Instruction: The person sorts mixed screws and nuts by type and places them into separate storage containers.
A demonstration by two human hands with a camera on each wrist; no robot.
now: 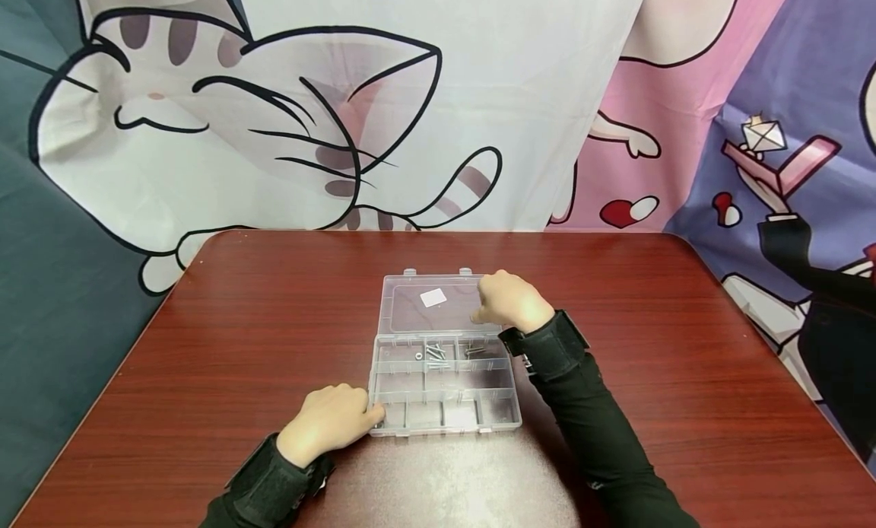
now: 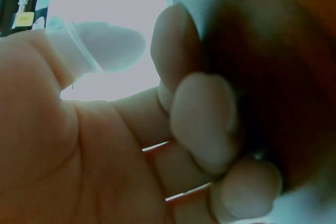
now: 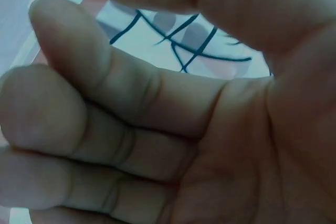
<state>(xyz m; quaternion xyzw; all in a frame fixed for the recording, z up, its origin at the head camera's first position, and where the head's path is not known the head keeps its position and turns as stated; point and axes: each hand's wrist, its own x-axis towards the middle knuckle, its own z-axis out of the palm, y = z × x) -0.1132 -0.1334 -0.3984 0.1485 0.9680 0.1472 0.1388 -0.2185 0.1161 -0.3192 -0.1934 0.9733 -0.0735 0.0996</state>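
A clear plastic compartment box lies on the table, its hinged lid folded back flat on the far side. At the box's near left corner, my left hand grips the side; in the left wrist view the thumb shows through clear plastic and the fingers are curled. My right hand is over the right part of the lid. Its fingers are loosely bent in the right wrist view, thumb apart, nothing visible between. In the far row are silver screws, a small nut and darker screws.
The box stands on a reddish-brown wooden table. A white label is on the lid. Behind the table hangs a cloth printed with cartoon figures. Glare brightens the table in front of the box.
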